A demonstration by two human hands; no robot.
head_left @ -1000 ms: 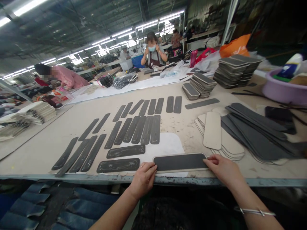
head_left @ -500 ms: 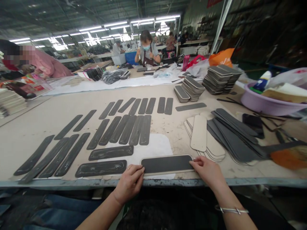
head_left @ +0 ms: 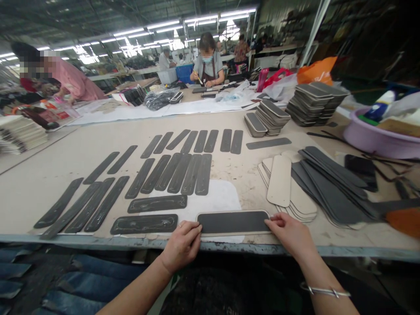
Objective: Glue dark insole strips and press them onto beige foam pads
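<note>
Clearly pinned at both ends: a dark panel (head_left: 233, 222) at lower centre

Lying flat, or nearly so, at the lower centre of the frame, close to the front edge of the table (head_left: 243, 168) and partly over a white sheet (head_left: 226, 194), the pale-rimmed panel is pinched at its left end by the left hand (head_left: 182, 245), fingers curled, and at its right end by the right hand (head_left: 290, 232), thumb and fingertips together. My worry is the rim: were one hand to push harder than the other, the dark face might sit askew and the border turn out uneven. The nearest strip (head_left: 144, 224), just left of the left hand, carries glossy streaks that look wet; a slip that way could smear them. So near the edge, a careless pull might also tip the panel off.

By count: one panel and twenty-three dark strips (head_left: 203, 175), namely eight in the upper row, six in the middle, six at left, two lying crosswise near the left hand, one alone right of centre. What look like four stacks of rimmed pieces (head_left: 310, 105) and one purple basin (head_left: 364, 135) fill the upper right. At right, the fanned pale boards (head_left: 278, 181) and dark blanks (head_left: 334, 192) overlap too much to count
</note>
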